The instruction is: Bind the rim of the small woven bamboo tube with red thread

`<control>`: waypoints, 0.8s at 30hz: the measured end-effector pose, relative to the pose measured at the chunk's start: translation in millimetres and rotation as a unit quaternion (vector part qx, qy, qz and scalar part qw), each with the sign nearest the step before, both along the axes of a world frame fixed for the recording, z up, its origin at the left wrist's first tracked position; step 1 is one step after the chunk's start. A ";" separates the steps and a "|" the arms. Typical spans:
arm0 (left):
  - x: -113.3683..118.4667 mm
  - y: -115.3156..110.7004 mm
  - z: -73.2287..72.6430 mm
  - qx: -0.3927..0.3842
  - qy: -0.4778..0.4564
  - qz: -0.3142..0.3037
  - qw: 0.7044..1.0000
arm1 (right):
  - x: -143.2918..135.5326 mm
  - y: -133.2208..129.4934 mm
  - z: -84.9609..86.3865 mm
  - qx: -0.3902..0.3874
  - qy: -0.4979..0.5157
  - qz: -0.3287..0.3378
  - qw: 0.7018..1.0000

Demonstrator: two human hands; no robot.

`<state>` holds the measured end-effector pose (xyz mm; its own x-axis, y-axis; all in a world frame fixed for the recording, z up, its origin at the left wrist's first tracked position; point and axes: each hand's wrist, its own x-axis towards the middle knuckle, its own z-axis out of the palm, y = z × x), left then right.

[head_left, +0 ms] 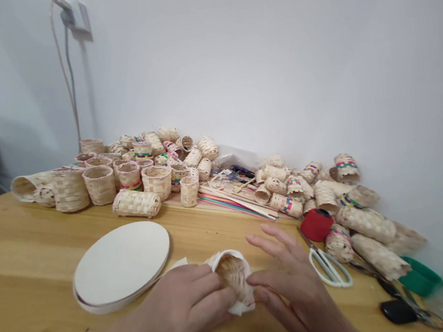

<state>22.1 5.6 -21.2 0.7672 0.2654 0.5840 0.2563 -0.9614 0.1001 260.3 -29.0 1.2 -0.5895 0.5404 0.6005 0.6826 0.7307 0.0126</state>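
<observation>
On wooden table [22, 255]: left hand [183, 311] grips small woven basket [233, 277]; right hand [292, 281] open, touching.

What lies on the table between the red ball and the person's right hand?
In the head view, white-handled scissors lie between the red ball and the right hand, blades pointing toward the ball, handles nearer the hand, on the wooden table.

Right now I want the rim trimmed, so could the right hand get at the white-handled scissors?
Probably yes. The scissors lie flat on the table just beside the right hand, with nothing between them. That hand only touches the small woven basket, which the left hand holds.
</observation>
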 end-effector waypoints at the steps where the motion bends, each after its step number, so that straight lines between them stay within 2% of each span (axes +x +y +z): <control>1: -0.2 -1.2 0.0 -0.007 0.005 0.000 1.000 | -0.7 -0.4 -0.2 -0.001 -0.010 0.002 1.000; 10: 0.5 -6.8 3.2 -0.076 0.005 0.021 0.997 | -11.7 -3.5 2.2 -0.009 -0.039 0.029 0.999; 18: 1.5 -1.9 -4.3 -0.113 -0.013 0.014 0.993 | -10.4 3.0 -10.6 -0.031 -0.008 0.057 0.998; 24: 0.9 -2.6 -5.9 -0.154 -0.019 0.011 0.988 | -14.7 2.9 -12.9 -0.046 0.010 0.063 0.997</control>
<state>23.0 3.0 -27.1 0.7391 0.4509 0.5004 0.2669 -0.8781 0.3970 245.6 -26.1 -11.7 -0.6443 0.5159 0.5646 0.5849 0.8080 -0.0709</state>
